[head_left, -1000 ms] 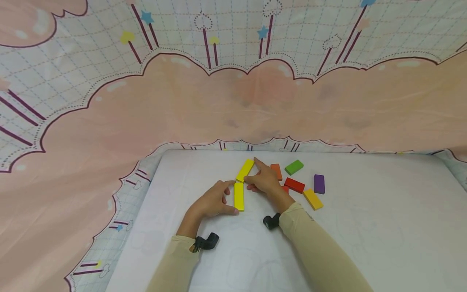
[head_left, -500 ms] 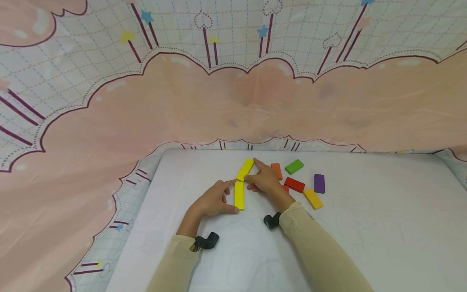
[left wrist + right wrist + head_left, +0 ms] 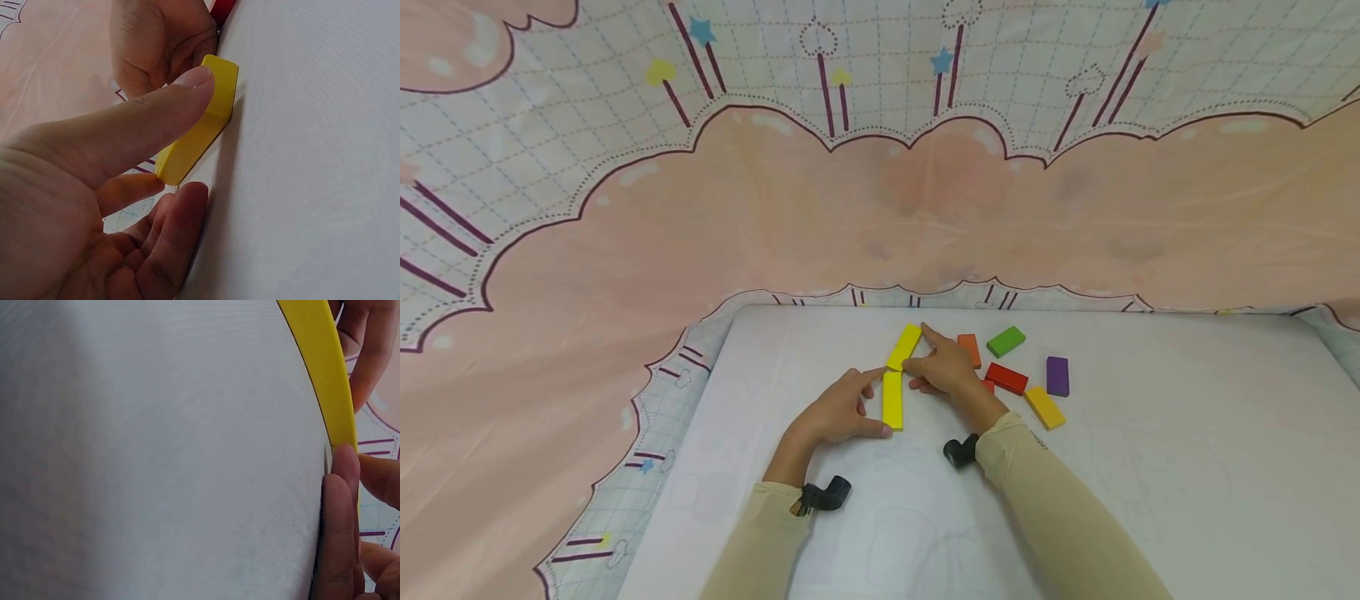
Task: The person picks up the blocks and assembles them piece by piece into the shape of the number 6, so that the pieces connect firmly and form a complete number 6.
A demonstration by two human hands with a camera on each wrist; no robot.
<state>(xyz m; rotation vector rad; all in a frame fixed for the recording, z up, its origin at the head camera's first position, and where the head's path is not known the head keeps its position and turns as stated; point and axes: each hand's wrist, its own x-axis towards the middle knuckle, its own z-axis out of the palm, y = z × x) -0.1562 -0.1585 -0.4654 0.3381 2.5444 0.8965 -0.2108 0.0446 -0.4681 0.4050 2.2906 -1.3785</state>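
Observation:
Two yellow rectangular blocks lie end to end on the white table, meeting at an angle. My left hand holds the near yellow block by its ends, thumb at the near end and index finger at the far one. In the left wrist view the thumb presses the end of that yellow block. The far yellow block slants up to the right. My right hand spans its length, index fingertip at the top end and thumb by the joint. Yellow also shows beside the fingers in the right wrist view.
Right of the hands lie an orange block, a green block, a red block, a purple block and an amber block. Another red block is partly hidden by the right wrist. A patterned cloth hangs behind the table.

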